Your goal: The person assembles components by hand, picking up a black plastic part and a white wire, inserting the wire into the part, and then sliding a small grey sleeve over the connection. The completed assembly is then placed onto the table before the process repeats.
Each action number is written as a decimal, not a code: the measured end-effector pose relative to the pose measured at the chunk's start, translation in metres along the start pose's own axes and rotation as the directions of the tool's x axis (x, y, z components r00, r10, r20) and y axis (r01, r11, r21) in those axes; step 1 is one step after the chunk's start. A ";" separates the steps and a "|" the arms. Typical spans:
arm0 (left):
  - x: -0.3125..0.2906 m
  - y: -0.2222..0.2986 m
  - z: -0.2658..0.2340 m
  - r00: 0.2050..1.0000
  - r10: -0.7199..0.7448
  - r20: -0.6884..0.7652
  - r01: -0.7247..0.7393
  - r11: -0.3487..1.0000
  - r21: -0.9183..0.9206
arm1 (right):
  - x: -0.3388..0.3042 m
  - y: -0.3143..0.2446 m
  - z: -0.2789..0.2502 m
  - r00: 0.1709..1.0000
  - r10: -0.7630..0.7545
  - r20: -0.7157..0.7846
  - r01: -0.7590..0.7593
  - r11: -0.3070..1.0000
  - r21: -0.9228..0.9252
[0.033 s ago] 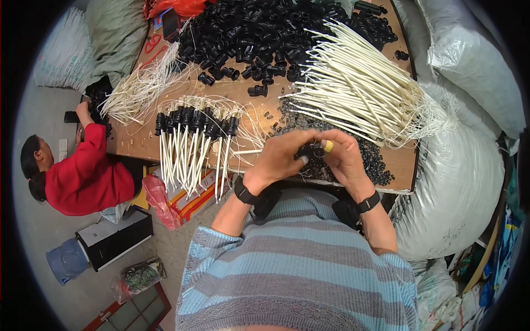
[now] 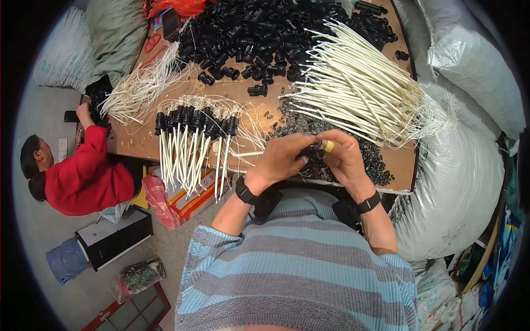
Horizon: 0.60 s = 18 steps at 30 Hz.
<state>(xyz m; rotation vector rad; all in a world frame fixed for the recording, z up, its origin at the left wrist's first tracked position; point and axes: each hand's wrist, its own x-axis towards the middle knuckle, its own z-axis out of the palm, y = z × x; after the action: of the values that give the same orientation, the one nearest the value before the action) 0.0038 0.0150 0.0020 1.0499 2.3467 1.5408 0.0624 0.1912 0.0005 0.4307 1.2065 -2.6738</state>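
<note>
Over the table's near edge, my left hand (image 2: 282,158) and my right hand (image 2: 345,156) meet, thumbs and fingers pinched together. What lies between the fingertips is too small and hidden to make out. Yellow tape (image 2: 329,146) wraps one finger of my right hand. Small dark parts (image 2: 380,170) are spread beneath and around both hands. Left of my left hand lies a row of white tubes (image 2: 185,160) with black lamp sockets (image 2: 197,117) at their far ends and thin wires beyond. A large bundle of white tubes (image 2: 359,83) rests beyond my right hand.
Black sockets (image 2: 248,33) form a heap at the table's back. White wires (image 2: 141,91), red scissors (image 2: 152,43) and a phone (image 2: 170,23) lie back left. Stuffed white sacks (image 2: 450,193) press against the right side. A person in red (image 2: 83,171) works at the left.
My left hand has shifted very slightly to the right, its fingers still meeting those of my right hand. Otherwise the scene looks the same.
</note>
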 end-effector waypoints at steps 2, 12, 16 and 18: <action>-0.003 -0.007 -0.002 0.988 -0.107 0.108 0.101 0.993 0.066 | -0.004 -0.004 -0.002 0.998 0.022 0.062 -0.024 1.000 0.020; -0.001 -0.004 -0.003 0.992 -0.107 0.067 0.079 0.941 0.330 | -0.004 -0.007 -0.001 0.788 -0.384 0.482 0.497 -0.066 -0.865; 0.004 0.008 -0.003 0.997 0.052 0.054 -0.071 0.894 0.443 | 0.008 -0.026 0.007 0.974 -0.114 0.198 0.217 0.203 -0.955; 0.000 0.006 -0.005 0.994 0.077 0.080 -0.105 0.877 0.469 | 0.010 -0.030 0.007 0.989 0.025 0.143 0.127 0.330 -0.935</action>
<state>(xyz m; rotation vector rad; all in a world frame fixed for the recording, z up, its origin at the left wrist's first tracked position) 0.0044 0.0126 0.0094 1.2943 2.7383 0.9502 0.0430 0.2057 0.0228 -0.0150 2.4292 -1.4576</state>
